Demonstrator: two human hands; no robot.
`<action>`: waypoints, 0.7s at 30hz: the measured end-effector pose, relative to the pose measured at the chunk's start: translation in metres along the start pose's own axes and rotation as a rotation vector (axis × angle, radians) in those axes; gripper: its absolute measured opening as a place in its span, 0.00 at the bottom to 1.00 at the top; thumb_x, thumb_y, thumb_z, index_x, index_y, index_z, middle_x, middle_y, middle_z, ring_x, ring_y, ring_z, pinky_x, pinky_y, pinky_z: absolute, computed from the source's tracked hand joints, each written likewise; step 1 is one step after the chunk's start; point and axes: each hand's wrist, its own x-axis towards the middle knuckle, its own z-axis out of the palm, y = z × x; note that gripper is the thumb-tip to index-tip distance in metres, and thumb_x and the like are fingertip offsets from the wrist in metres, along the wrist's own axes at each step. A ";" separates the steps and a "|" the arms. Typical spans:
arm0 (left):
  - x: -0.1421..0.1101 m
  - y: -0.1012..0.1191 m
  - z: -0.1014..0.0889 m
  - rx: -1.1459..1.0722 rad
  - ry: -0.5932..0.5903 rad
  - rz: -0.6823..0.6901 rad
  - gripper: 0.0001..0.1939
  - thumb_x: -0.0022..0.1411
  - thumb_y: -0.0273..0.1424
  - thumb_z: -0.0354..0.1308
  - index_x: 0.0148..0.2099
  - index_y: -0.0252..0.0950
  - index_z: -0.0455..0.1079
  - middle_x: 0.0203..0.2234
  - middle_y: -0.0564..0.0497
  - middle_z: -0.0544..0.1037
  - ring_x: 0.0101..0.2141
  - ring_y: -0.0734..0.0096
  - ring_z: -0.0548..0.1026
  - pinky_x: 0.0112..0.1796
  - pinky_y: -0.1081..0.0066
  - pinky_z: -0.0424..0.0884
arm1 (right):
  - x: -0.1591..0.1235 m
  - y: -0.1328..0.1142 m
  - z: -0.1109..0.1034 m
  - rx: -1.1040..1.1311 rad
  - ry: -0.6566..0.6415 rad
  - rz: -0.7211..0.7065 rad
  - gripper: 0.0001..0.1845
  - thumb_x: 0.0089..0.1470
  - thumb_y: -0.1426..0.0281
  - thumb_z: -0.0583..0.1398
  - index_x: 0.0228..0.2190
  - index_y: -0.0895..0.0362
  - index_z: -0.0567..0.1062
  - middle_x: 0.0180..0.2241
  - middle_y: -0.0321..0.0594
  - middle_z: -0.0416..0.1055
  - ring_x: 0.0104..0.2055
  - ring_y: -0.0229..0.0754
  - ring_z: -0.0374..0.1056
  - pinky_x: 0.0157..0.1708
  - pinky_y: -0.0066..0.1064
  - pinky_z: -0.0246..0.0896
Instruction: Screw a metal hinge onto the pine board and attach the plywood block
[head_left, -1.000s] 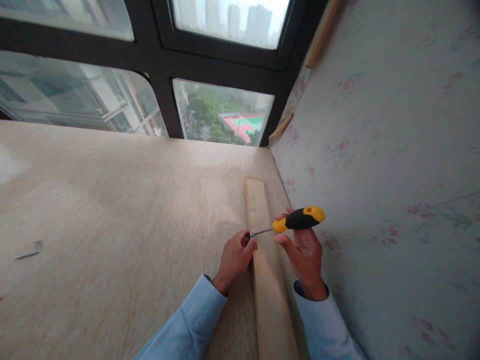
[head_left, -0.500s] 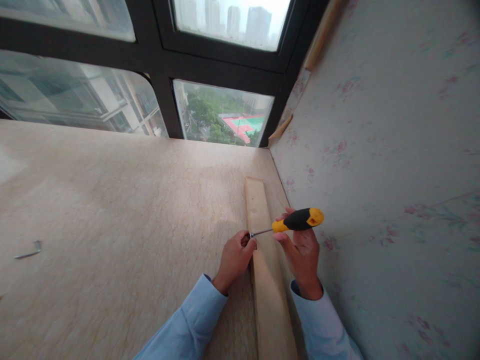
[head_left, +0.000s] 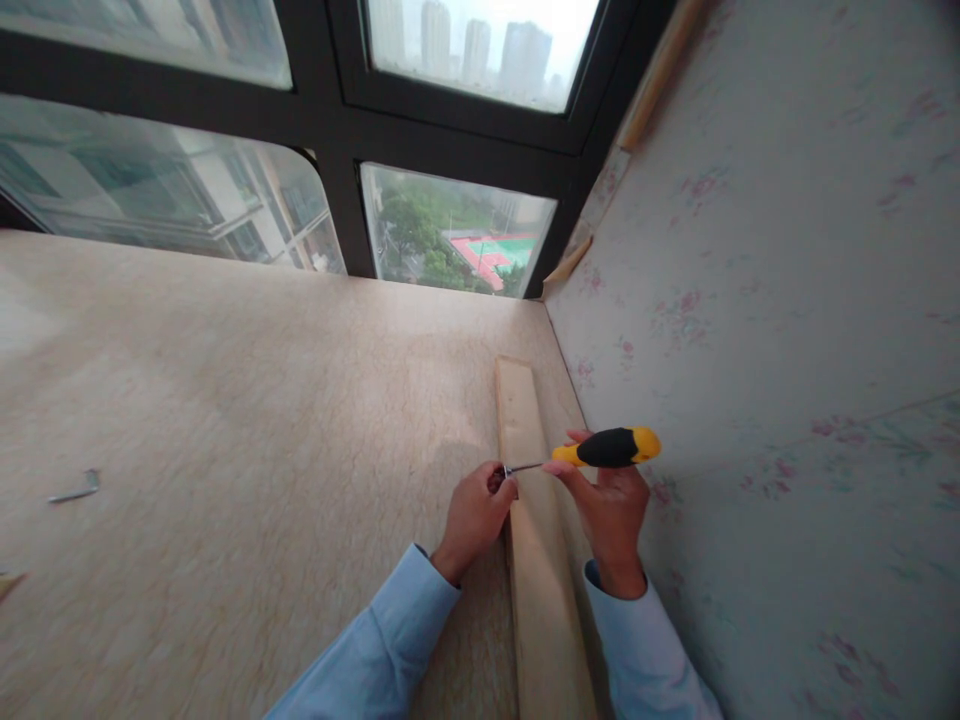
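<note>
My left hand [head_left: 476,510] pinches at the near side of the screwdriver tip, fingers curled in and thumb closed against them on a small metal piece [head_left: 507,472] at the left edge of a wooden board [head_left: 536,580]; most of that piece is hidden by the fingers. My right hand [head_left: 615,505], half curled, has hold of a yellow-and-black screwdriver [head_left: 611,448], its thumb and fingers about the front of the handle and its palm partly open beneath. The shaft runs from the right hand across the board to the fingertips of the left; whether the tip is seated I cannot tell.

The pale board lies lengthwise under and between my hands, stretching ahead of them and back toward me, on a mottled beige surface [head_left: 300,430]. Well to the left of my left hand lies a bent metal piece [head_left: 76,490], apart from everything else. Close on the right of my right hand rises a wall [head_left: 787,350] papered in faded flowers. Beyond both hands, a dark window frame [head_left: 457,130] holds panes, one showing trees [head_left: 409,225] and a red-and-green court [head_left: 495,258]. Light blue sleeves [head_left: 382,625] cover my forearms.
</note>
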 end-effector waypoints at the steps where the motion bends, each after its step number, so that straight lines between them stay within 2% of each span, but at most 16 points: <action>1: 0.000 0.000 0.000 0.004 0.003 0.003 0.14 0.62 0.36 0.53 0.42 0.35 0.75 0.34 0.47 0.81 0.34 0.64 0.78 0.35 0.70 0.68 | 0.000 -0.001 0.001 -0.015 -0.005 -0.021 0.24 0.43 0.55 0.71 0.40 0.55 0.79 0.37 0.43 0.79 0.41 0.51 0.74 0.49 0.48 0.67; 3: 0.000 0.000 0.000 0.013 0.007 0.013 0.14 0.62 0.36 0.52 0.41 0.35 0.75 0.34 0.47 0.81 0.34 0.64 0.77 0.35 0.70 0.68 | 0.001 -0.007 0.002 0.038 -0.097 -0.059 0.28 0.48 0.53 0.68 0.48 0.53 0.77 0.43 0.44 0.78 0.46 0.52 0.73 0.52 0.48 0.65; 6: 0.001 -0.001 0.000 0.026 0.004 0.017 0.13 0.62 0.36 0.52 0.40 0.35 0.74 0.33 0.48 0.81 0.33 0.65 0.77 0.33 0.71 0.67 | 0.002 -0.019 -0.002 0.267 -0.337 -0.026 0.33 0.58 0.55 0.61 0.62 0.47 0.62 0.59 0.45 0.68 0.58 0.49 0.67 0.59 0.49 0.60; 8: 0.001 -0.002 0.001 0.044 0.004 0.018 0.13 0.62 0.35 0.52 0.39 0.35 0.74 0.31 0.49 0.80 0.32 0.66 0.76 0.31 0.71 0.65 | 0.003 -0.025 -0.007 0.395 -0.496 0.035 0.36 0.61 0.58 0.60 0.65 0.44 0.54 0.64 0.43 0.61 0.63 0.48 0.62 0.63 0.52 0.55; 10: 0.002 -0.003 0.001 0.059 0.012 0.022 0.12 0.61 0.35 0.52 0.38 0.35 0.74 0.30 0.49 0.79 0.31 0.66 0.75 0.31 0.72 0.64 | 0.003 -0.027 -0.013 0.463 -0.589 0.084 0.36 0.60 0.59 0.61 0.65 0.44 0.55 0.65 0.43 0.60 0.65 0.49 0.59 0.64 0.54 0.51; 12: 0.002 -0.003 0.001 0.051 0.012 0.023 0.12 0.61 0.35 0.52 0.38 0.35 0.74 0.30 0.49 0.79 0.30 0.67 0.75 0.31 0.72 0.64 | 0.004 -0.026 -0.018 0.455 -0.578 0.122 0.32 0.60 0.60 0.61 0.63 0.47 0.61 0.62 0.45 0.65 0.63 0.50 0.62 0.63 0.54 0.53; 15: 0.001 -0.002 0.000 0.027 0.003 0.021 0.13 0.61 0.35 0.52 0.39 0.34 0.74 0.30 0.49 0.80 0.31 0.66 0.75 0.31 0.71 0.65 | 0.004 -0.020 -0.018 0.294 -0.442 0.124 0.27 0.56 0.59 0.65 0.56 0.52 0.72 0.52 0.47 0.76 0.56 0.51 0.71 0.58 0.51 0.62; 19: 0.001 -0.002 0.000 0.039 0.004 0.019 0.13 0.62 0.35 0.52 0.40 0.34 0.75 0.31 0.49 0.80 0.32 0.66 0.76 0.32 0.72 0.66 | 0.003 -0.010 -0.008 -0.017 -0.209 -0.045 0.22 0.47 0.54 0.70 0.41 0.52 0.80 0.42 0.44 0.81 0.45 0.53 0.75 0.52 0.49 0.67; 21: 0.001 -0.002 0.000 0.067 0.009 0.017 0.13 0.62 0.36 0.52 0.39 0.34 0.75 0.30 0.48 0.80 0.31 0.66 0.75 0.32 0.72 0.65 | 0.001 -0.008 -0.003 -0.098 -0.167 -0.139 0.22 0.46 0.51 0.69 0.39 0.52 0.81 0.40 0.44 0.80 0.45 0.54 0.75 0.51 0.49 0.67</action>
